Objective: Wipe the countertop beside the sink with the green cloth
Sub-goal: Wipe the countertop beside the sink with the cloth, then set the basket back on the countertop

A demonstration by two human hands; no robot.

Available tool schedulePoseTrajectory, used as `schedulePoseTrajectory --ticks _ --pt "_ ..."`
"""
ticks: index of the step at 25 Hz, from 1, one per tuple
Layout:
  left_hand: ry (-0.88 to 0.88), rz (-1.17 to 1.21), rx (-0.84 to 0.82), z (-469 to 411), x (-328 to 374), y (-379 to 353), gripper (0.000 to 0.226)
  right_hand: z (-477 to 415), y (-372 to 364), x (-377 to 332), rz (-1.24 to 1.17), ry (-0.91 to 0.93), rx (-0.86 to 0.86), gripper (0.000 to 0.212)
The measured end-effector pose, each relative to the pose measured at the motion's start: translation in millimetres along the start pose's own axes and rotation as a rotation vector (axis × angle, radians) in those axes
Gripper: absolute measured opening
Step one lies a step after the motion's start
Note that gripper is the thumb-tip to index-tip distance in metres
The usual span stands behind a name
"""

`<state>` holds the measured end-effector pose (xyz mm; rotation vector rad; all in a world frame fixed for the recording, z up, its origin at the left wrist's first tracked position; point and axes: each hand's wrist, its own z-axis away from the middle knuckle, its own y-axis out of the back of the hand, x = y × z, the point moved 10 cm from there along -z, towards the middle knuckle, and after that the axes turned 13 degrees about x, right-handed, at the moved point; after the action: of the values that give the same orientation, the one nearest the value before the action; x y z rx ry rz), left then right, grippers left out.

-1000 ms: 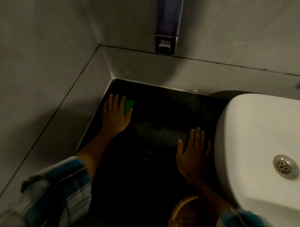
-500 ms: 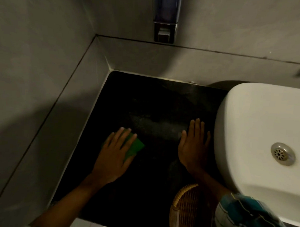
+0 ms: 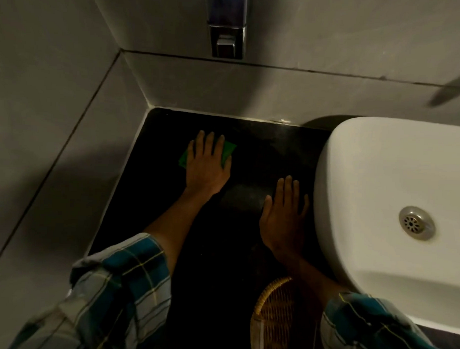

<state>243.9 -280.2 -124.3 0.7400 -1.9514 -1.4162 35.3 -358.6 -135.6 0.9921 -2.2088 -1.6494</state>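
Observation:
The black countertop (image 3: 264, 139) lies in the corner between grey tiled walls, left of the white sink (image 3: 380, 164). My left hand (image 3: 207, 164) presses flat on the green cloth (image 3: 228, 150) near the back of the counter; the cloth shows only at its edges, to the right of my fingers and at the left by my little finger. My right hand (image 3: 285, 215) rests flat on the counter with fingers together, right beside the sink's rounded wall, holding nothing.
A soap dispenser (image 3: 226, 30) hangs on the back wall above the counter. A woven wicker basket (image 3: 273, 314) stands at the counter's near edge, under my right forearm. The sink's metal drain (image 3: 416, 222) is at the right. Grey walls close off the left and back.
My left hand has slid the green cloth from the counter's near middle back toward the rear wall. One second ago it was near the back-left corner. The right hand stays put.

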Motion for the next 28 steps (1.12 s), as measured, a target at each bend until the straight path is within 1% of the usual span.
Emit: schedulePoseTrajectory --ticks 3,6,9,10,11,12,14,16,17,18,19,21,22,23,24,25,28 --pt "-0.035 -0.006 0.000 36 21 5 0.061 0 1 -1 -0.005 0.008 -0.011 0.054" --pt "0.008 0.024 -0.055 69 32 1 0.066 2 -7 -1 -0.012 0.012 -0.070 0.055" --pt "0.108 0.176 -0.212 72 32 13 0.074 -1 -1 -2 -0.060 0.004 -0.194 0.055" --pt "0.125 0.230 -0.213 77 30 27 0.073 -2 7 -4 -0.095 -0.018 -0.243 0.056" --pt "0.124 0.274 -0.178 87 29 44 0.070 -1 20 -6 -0.147 -0.037 -0.265 0.057" --pt "0.119 0.310 -0.149 104 28 60 0.067 3 39 -10 -0.220 -0.035 -0.252 0.057" --pt "0.114 0.358 -0.187 155 30 79 0.064 26 85 -22 -0.413 0.031 -0.221 0.057" --pt "0.149 0.438 -0.240 212 34 94 0.061 72 128 -26 -0.589 0.106 -0.308 0.058" --pt "0.170 0.481 -0.253 235 37 103 0.058 94 145 -15 -0.617 0.105 -0.359 0.058" --pt "0.192 0.513 -0.261 254 39 111 0.055 111 160 6 -0.582 0.087 -0.377 0.057" --pt "0.225 0.541 -0.271 270 41 118 0.051 121 176 34 -0.493 0.068 -0.353 0.053" --pt "0.315 0.604 -0.310 294 45 125 0.047 136 201 89 -0.280 0.043 -0.302 0.039" --pt "0.354 0.631 -0.334 303 49 126 0.047 143 206 114 -0.178 0.015 -0.330 0.034" --pt "0.374 0.644 -0.355 310 54 126 0.049 149 208 132 -0.092 -0.013 -0.375 0.034" --pt "0.374 0.652 -0.366 313 61 124 0.052 153 206 145 -0.054 -0.049 -0.417 0.039" --pt "0.365 0.661 -0.372 315 67 122 0.055 156 201 153 -0.085 -0.126 -0.449 0.045" --pt "0.356 0.673 -0.378 314 76 116 0.061 157 191 165 -0.335 -0.465 -0.460 0.052"
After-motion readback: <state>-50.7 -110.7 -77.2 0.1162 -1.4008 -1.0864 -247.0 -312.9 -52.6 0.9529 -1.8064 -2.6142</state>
